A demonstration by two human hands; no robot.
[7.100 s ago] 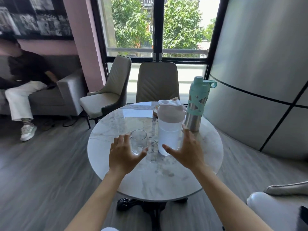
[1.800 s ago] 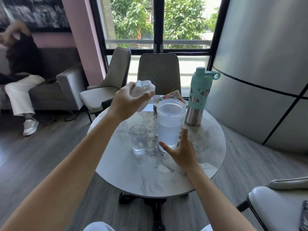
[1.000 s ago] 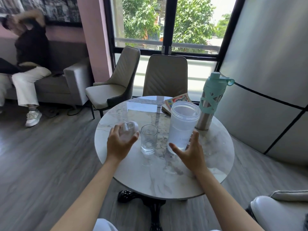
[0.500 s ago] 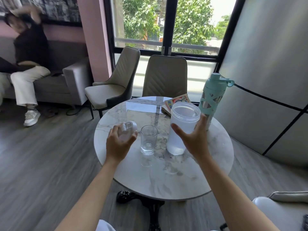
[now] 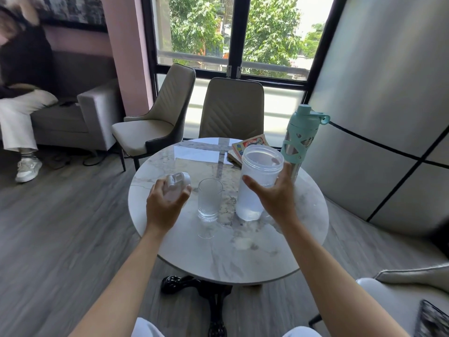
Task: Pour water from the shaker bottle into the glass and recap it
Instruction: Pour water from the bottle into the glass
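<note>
The translucent shaker bottle (image 5: 252,190) stands uncapped on the round marble table (image 5: 233,254), with water in its lower part. My right hand (image 5: 273,195) wraps around its middle from the right. Left of it stands a small clear glass (image 5: 209,199) with a little water at the bottom. My left hand (image 5: 165,205) holds the white shaker lid (image 5: 175,184) just left of the glass, low over the table.
A teal and steel bottle (image 5: 301,139) stands behind the shaker, with a book (image 5: 247,147) beside it. Two beige chairs (image 5: 230,110) face the table's far side. A person sits on a grey sofa (image 5: 80,120) at left. A curved wall runs along the right.
My right hand has closed around the shaker bottle's middle, higher than a second ago. My left hand has brought the lid down from above the table to beside the glass.
</note>
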